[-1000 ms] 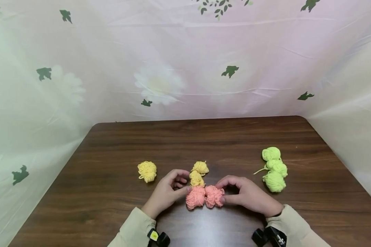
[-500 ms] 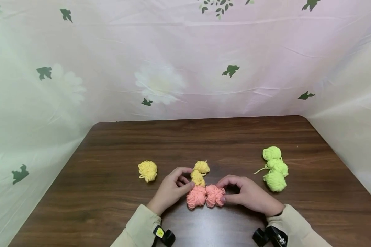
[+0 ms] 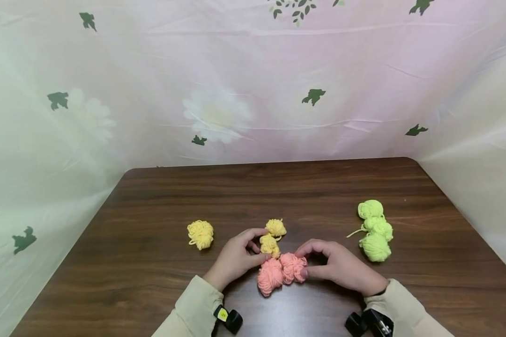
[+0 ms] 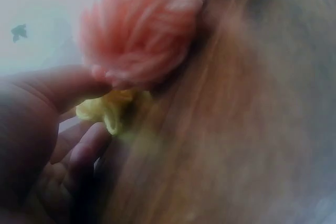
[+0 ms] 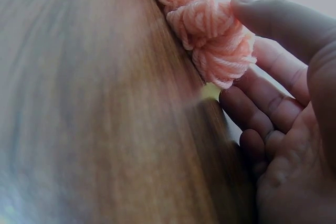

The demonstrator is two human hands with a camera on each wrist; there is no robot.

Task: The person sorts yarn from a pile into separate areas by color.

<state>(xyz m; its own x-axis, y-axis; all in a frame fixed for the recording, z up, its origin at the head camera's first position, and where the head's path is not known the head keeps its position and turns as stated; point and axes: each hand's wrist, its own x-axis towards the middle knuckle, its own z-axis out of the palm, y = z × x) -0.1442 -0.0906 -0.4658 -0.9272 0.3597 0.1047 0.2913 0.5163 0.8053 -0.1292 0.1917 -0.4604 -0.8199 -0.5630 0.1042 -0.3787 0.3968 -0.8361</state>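
Pinched at right, touched at left

On a dark-brown wood-grain surface [image 3: 130,281]: pinching, with the right grip [image 3: 339,267], the right of two rounded coral-pink yarn balls [image 3: 279,273], touching side by side. With the left grip [image 3: 236,257], touching the left one by thumb; cannot tell if grasping. Counted also: three lime-green yarn balls [image 3: 377,228], three bunched yellow yarn balls [image 3: 270,245]. Shown in right wrist view, hidden in head view: right palm [image 5: 291,177].

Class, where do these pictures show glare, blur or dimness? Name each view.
Head: pale glare on the table, bottom centre; left wrist: dim and hazy, left pink ball blurred; right wrist: right pink ball clearer, top right nearly white.
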